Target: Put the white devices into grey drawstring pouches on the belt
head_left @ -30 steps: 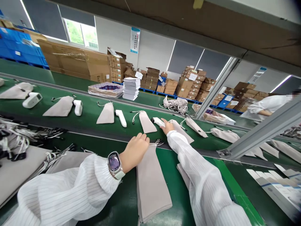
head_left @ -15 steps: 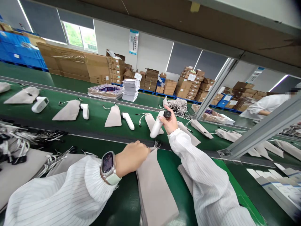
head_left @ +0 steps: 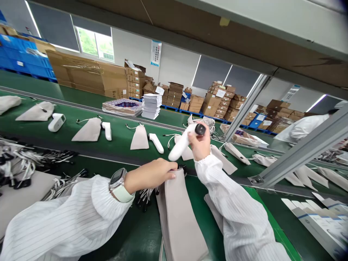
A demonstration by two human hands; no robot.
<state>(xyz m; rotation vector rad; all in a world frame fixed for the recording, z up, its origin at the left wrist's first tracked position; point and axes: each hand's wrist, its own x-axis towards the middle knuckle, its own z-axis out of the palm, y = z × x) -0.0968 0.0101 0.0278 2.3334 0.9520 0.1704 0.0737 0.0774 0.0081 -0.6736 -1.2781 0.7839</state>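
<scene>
My right hand (head_left: 201,143) grips a white forehead thermometer (head_left: 181,146), its round black end pointing up toward me and its handle slanting down to the left. Below it, my left hand (head_left: 159,172) pinches the top edge of a grey drawstring pouch (head_left: 185,214). That pouch lies uppermost on a stack of similar pouches. Black-tipped white cords (head_left: 145,197) poke out beside the stack, under my left wrist. On the green belt behind, another thermometer (head_left: 156,143) lies next to a flat pouch (head_left: 140,137).
Farther left on the belt (head_left: 122,130) lie more pouches and thermometers. Heaped cords (head_left: 19,159) cover pouches at left. A slanting metal post (head_left: 293,152) stands at right, near white boxes (head_left: 318,224). An overhead shelf (head_left: 203,21) crosses the top. A person in white (head_left: 301,127) is at far right.
The thermometer in my right hand has come nearer and slightly lower, toward the pouch. My left hand has lifted the uppermost pouch's edge off the stack. Items on the belt have shifted right.
</scene>
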